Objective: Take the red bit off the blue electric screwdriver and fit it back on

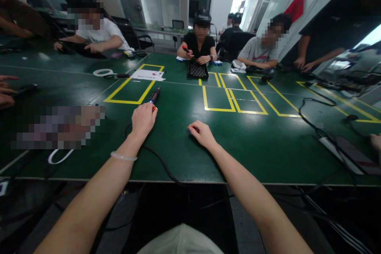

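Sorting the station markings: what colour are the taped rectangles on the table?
Yellow tape outlines on the dark green table, clearest in the head view.

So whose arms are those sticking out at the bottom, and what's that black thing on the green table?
Those arms belong to the person wearing the camera. It sits on their head and looks forward and down, so you see what they see. There is only this one picture.

Their left hand has its grip closed on a black electric screwdriver, a tool with a black cable that trails back over the table's edge. Their right hand rests loosely curled on the green table, holding nothing that I can see.

Yellow tape boxes are marked on the table. Farther off lie a black tray, a white sheet of paper and a white ring. Other people sit around the table.
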`<state>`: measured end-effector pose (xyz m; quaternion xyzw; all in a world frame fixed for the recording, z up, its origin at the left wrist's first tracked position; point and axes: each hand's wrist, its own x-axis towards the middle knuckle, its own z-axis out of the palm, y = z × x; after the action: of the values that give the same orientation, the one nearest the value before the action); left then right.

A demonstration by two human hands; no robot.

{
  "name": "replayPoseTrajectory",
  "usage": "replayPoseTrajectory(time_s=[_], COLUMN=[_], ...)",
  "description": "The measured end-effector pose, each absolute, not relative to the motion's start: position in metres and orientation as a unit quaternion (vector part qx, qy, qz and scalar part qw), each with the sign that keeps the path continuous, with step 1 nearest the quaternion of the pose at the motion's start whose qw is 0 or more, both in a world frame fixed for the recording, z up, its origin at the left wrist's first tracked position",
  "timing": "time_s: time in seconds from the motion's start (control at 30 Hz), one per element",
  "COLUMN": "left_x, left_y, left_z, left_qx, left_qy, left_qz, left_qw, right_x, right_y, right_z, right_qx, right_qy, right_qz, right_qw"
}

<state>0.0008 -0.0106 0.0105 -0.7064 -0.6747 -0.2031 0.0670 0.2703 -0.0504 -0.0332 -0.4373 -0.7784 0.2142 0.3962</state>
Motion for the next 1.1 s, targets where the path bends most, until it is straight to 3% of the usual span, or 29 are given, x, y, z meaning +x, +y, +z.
replayPoseTrajectory(time_s=[0.2, 0.4, 0.63, 1.1], left_x=[0.043, 0.071, 0.072, 0.069], left_y=[-0.022, -0.034, -0.037, -0.034], left_z=[0.001, -0.004, -0.007, -0.009], left_qx=[-0.805, -0.794, -0.803, -0.808], left_qy=[-0.473, -0.402, -0.374, -0.371], left_qz=[-0.271, -0.265, -0.257, -0.285], left_qw=[-0.233, -0.371, -0.386, -0.358], right_x=[0.270, 0.270, 0.269, 0.270], right_y=[-0.049, -0.045, -0.041, -0.045], right_z=[-0.036, -0.040, -0.046, -0.039], right_qx=[-0.440, -0.398, -0.351, -0.383], right_qy=[-0.729, -0.690, -0.670, -0.699], right_qz=[0.306, 0.433, 0.500, 0.422], right_qw=[0.425, 0.423, 0.422, 0.431])
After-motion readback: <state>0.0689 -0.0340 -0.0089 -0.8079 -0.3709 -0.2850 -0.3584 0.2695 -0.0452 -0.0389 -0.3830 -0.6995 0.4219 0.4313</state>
